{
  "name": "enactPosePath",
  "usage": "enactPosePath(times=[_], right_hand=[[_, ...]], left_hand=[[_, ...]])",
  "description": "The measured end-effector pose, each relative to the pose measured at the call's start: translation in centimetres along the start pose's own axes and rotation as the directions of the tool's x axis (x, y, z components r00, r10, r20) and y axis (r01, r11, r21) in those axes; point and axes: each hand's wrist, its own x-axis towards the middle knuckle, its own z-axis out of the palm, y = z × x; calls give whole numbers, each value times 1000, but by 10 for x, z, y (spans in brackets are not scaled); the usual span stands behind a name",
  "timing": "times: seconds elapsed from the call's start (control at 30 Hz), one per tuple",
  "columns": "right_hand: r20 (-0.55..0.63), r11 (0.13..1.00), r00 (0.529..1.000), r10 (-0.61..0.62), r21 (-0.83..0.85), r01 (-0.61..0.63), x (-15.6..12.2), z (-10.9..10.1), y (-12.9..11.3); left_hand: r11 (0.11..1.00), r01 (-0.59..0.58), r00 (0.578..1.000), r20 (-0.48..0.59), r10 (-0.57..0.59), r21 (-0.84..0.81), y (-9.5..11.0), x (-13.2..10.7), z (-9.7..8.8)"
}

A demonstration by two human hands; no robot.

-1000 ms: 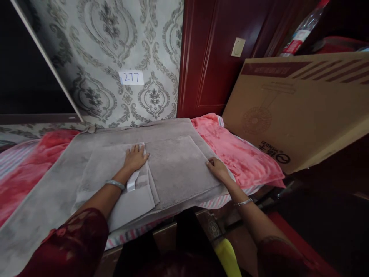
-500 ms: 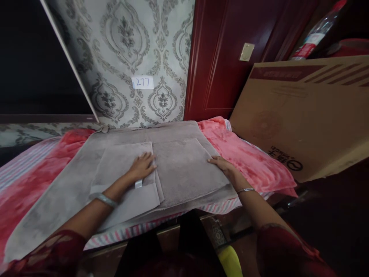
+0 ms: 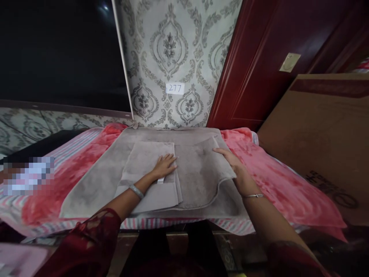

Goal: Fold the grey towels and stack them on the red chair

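Note:
A grey towel (image 3: 196,173) lies in the middle, its left part folded over into a layered panel (image 3: 151,154) with a small white tag. My left hand (image 3: 165,166) rests flat on that panel near its right edge, fingers spread. At the towel's right side, my right hand (image 3: 236,173) holds the edge and lifts it, so the fabric curves up off the larger grey cloth (image 3: 92,173) underneath. Some of the right fingers are hidden behind the raised edge.
Red-pink plush fabric (image 3: 276,181) and a striped cloth (image 3: 230,227) spread under the grey layers. A large cardboard box (image 3: 317,134) stands at the right, a dark television screen (image 3: 57,54) at the upper left. A paper marked 277 (image 3: 175,88) is on the wall.
My right hand has raised the towel's right edge, which lay flat before. My left hand stays on the folded panel. The view has shifted to the left.

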Motion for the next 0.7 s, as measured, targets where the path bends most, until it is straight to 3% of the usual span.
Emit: enactPosePath(times=[0.07,0.17,0.23,0.27,0.37,0.43,0.53,0.63,0.7], right_hand=[[103,996,992,-69,69,62,11,41,-16],[252,994,962,-106,57,94,26,108,-19],[360,996,929,-80,-16,92,31,150,-5],[399,993,915,-62,-63,95,31,170,6],[436,976,900,5,-199,91,25,211,43],[429,969,903,15,-229,92,19,224,62],[419,972,907,-35,-198,129,14,219,78],[376,967,920,-111,-173,187,18,192,83],[259,927,932,-253,-213,310,24,166,87]], left_hand=[[942,66,993,-75,-95,-329,-1,3,-14],[647,120,954,-92,-285,-753,-6,0,-43],[481,170,921,-35,-389,-860,-14,-8,-61],[442,204,904,-4,-427,-874,-19,-13,-68],[433,290,872,49,-488,-854,-34,-27,-75],[444,275,876,32,-482,-853,-43,-32,-70],[459,184,880,-62,-471,-869,-48,-31,-60],[520,195,869,-99,-485,-832,-48,-23,-53],[577,243,838,-131,-529,-780,-46,-17,-49]])
